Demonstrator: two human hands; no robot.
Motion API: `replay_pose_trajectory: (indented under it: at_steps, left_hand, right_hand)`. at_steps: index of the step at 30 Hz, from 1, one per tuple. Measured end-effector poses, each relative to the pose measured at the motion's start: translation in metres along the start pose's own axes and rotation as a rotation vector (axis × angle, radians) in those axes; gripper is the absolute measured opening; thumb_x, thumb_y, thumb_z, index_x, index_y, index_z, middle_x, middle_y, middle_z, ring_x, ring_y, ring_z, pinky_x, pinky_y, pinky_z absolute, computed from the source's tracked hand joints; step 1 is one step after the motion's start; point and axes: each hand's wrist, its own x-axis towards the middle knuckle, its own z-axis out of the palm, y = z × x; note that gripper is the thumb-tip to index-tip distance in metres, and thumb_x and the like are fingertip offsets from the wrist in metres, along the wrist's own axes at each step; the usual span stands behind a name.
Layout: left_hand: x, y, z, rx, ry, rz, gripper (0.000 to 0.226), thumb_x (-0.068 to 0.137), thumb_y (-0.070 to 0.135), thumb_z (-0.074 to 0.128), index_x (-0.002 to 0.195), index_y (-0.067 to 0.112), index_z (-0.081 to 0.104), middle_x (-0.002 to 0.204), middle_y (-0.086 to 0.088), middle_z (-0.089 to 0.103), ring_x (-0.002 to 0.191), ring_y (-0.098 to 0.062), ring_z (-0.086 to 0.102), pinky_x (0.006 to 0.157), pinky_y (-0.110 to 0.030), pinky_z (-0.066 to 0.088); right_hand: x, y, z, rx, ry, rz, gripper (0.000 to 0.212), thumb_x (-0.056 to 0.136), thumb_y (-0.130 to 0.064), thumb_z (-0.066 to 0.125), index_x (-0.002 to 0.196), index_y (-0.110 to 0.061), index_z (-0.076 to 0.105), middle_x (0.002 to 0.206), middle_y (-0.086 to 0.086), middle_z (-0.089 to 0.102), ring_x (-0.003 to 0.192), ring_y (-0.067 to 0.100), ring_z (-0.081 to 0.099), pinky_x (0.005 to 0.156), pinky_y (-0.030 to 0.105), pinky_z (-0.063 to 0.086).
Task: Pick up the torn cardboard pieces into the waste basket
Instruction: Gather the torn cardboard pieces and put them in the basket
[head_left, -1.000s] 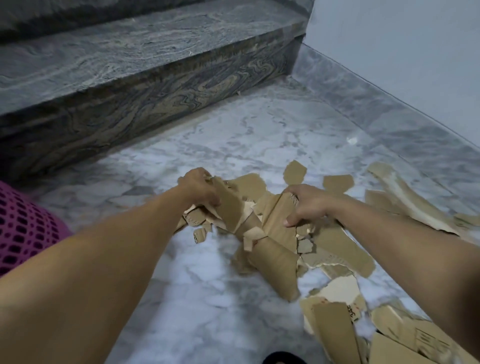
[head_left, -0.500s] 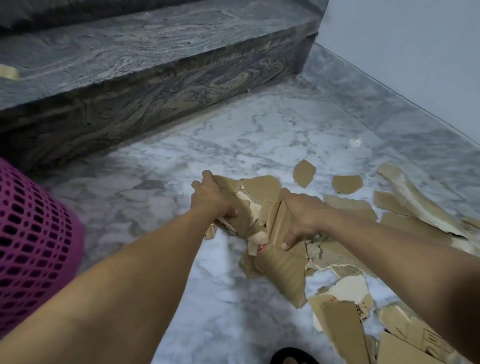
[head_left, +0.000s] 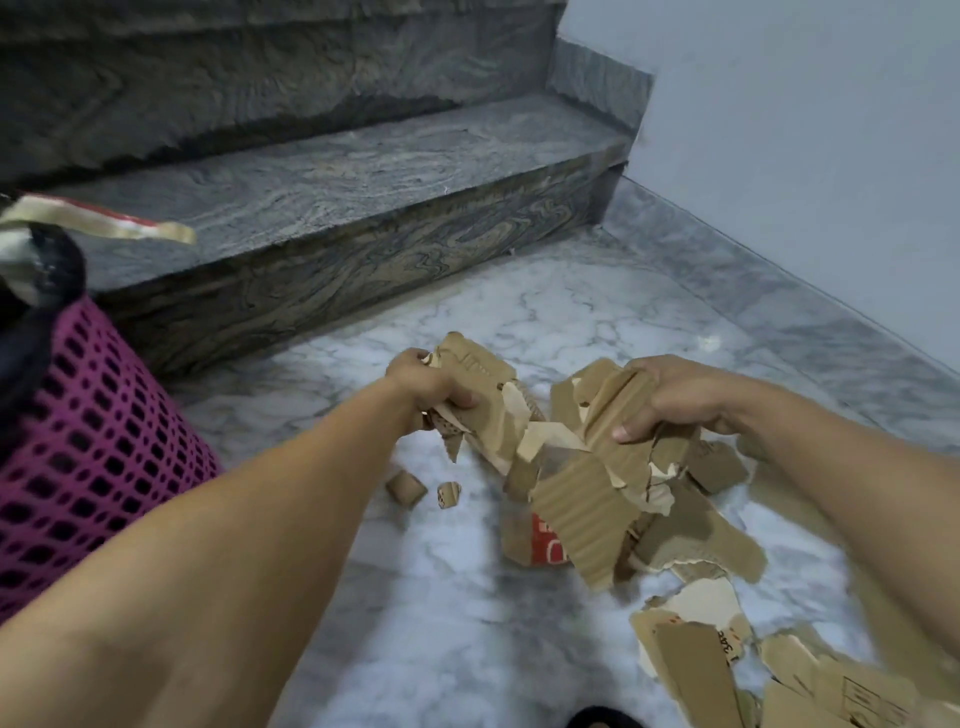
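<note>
I am crouching over a white marble floor (head_left: 426, 597) veined with grey, which is filling the lower half of the frame and running up to a pale blue-grey wall (head_left: 805, 130) at the upper right, with a grey stone skirting along its foot. A dark swirled granite step (head_left: 337, 187) is crossing the upper left, with another riser above it. At the left edge the magenta mesh waste basket (head_left: 78, 441) is standing on the floor, lined in black, with a strip of tape (head_left: 104, 221) hanging over its rim. Between my arms I am holding up a bundle of torn cardboard pieces (head_left: 571, 467) at centre frame: my left hand (head_left: 431, 389) is curling its fingers tight round the bundle's left end, and my right hand (head_left: 675, 400) is clamping over the right end, thumb pressing on a corrugated strip. More loose scraps (head_left: 691, 670) are lying on the floor at the lower right, and two small bits (head_left: 421, 491) are sitting just under my left wrist.
</note>
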Motion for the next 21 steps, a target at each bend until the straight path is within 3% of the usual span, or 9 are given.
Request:
replay_pose_trajectory:
  at_steps: [2, 3, 5, 8, 11, 15, 17, 19, 21]
  left_hand:
    - [-0.016, 0.021, -0.012, 0.003, 0.02, 0.049, 0.064, 0.064, -0.013, 0.079, 0.117, 0.006, 0.051, 0.105, -0.024, 0.065, 0.083, -0.038, 0.07, 0.07, -0.055, 0.059]
    - [-0.026, 0.033, -0.021, 0.007, 0.02, 0.075, 0.066, 0.063, -0.013, 0.079, 0.119, 0.006, 0.051, 0.105, -0.024, 0.066, 0.081, -0.038, 0.07, 0.067, -0.054, 0.059]
    - [-0.043, 0.055, -0.037, 0.021, 0.028, 0.118, 0.07, 0.063, -0.013, 0.08, 0.124, 0.005, 0.05, 0.104, -0.022, 0.066, 0.079, -0.036, 0.071, 0.063, -0.052, 0.06]
    - [-0.082, 0.087, -0.068, 0.031, 0.059, 0.188, 0.07, 0.064, -0.013, 0.079, 0.124, 0.005, 0.048, 0.103, -0.021, 0.066, 0.081, -0.036, 0.071, 0.062, -0.049, 0.06]
    - [-0.115, 0.112, -0.099, 0.052, 0.11, 0.241, 0.064, 0.065, -0.011, 0.079, 0.119, 0.002, 0.047, 0.1, -0.022, 0.066, 0.073, -0.034, 0.071, 0.051, -0.039, 0.059]
    - [-0.164, 0.134, -0.158, 0.075, 0.184, 0.283, 0.054, 0.067, -0.008, 0.079, 0.116, -0.001, 0.055, 0.1, -0.023, 0.069, 0.08, -0.036, 0.072, 0.072, -0.052, 0.059]
    - [-0.189, 0.14, -0.193, 0.06, 0.216, 0.266, 0.038, 0.077, -0.007, 0.07, 0.114, -0.005, 0.058, 0.096, -0.023, 0.069, 0.08, -0.035, 0.071, 0.075, -0.049, 0.059]
    - [-0.215, 0.142, -0.23, 0.067, 0.245, 0.223, 0.03, 0.083, -0.002, 0.067, 0.112, -0.004, 0.06, 0.091, -0.02, 0.069, 0.068, -0.029, 0.07, 0.061, -0.041, 0.061]
    - [-0.241, 0.14, -0.269, 0.047, 0.322, 0.211, 0.031, 0.083, 0.002, 0.068, 0.113, -0.001, 0.06, 0.099, -0.018, 0.07, 0.076, -0.027, 0.072, 0.06, -0.037, 0.061]
  right_hand:
    - [-0.018, -0.016, -0.012, 0.086, -0.025, -0.037, 0.056, 0.06, -0.008, 0.091, 0.11, -0.013, 0.064, 0.109, 0.015, 0.071, 0.091, 0.024, 0.07, 0.073, 0.033, 0.06]
    - [-0.028, -0.027, -0.018, 0.088, -0.021, -0.073, 0.051, 0.063, -0.002, 0.089, 0.106, -0.013, 0.065, 0.106, 0.016, 0.072, 0.091, 0.026, 0.071, 0.077, 0.038, 0.061]
    - [-0.042, -0.048, -0.029, 0.107, -0.012, -0.121, 0.052, 0.062, 0.0, 0.088, 0.106, -0.013, 0.065, 0.103, 0.016, 0.072, 0.094, 0.03, 0.071, 0.082, 0.043, 0.06]
    - [-0.066, -0.094, -0.043, 0.131, -0.009, -0.215, 0.057, 0.055, -0.001, 0.088, 0.106, -0.012, 0.066, 0.098, 0.015, 0.074, 0.088, 0.028, 0.072, 0.072, 0.038, 0.062]
    - [-0.088, -0.142, -0.051, 0.104, -0.023, -0.312, 0.056, 0.054, -0.004, 0.088, 0.106, -0.011, 0.068, 0.104, 0.017, 0.073, 0.094, 0.03, 0.071, 0.081, 0.041, 0.059]
    - [-0.116, -0.219, -0.049, 0.053, -0.008, -0.44, 0.055, 0.052, -0.01, 0.091, 0.103, -0.016, 0.071, 0.108, 0.013, 0.074, 0.105, 0.032, 0.069, 0.096, 0.051, 0.051]
    - [-0.127, -0.259, -0.04, 0.018, 0.004, -0.527, 0.055, 0.055, -0.014, 0.09, 0.106, -0.014, 0.071, 0.105, 0.008, 0.074, 0.103, 0.027, 0.069, 0.093, 0.044, 0.052]
    - [-0.136, -0.299, -0.026, 0.028, -0.015, -0.601, 0.057, 0.057, -0.008, 0.089, 0.111, -0.009, 0.07, 0.102, 0.006, 0.073, 0.098, 0.02, 0.066, 0.087, 0.035, 0.049]
    - [-0.142, -0.337, -0.009, 0.047, -0.075, -0.659, 0.059, 0.053, -0.006, 0.088, 0.11, -0.009, 0.071, 0.102, 0.007, 0.073, 0.096, 0.019, 0.066, 0.089, 0.036, 0.049]
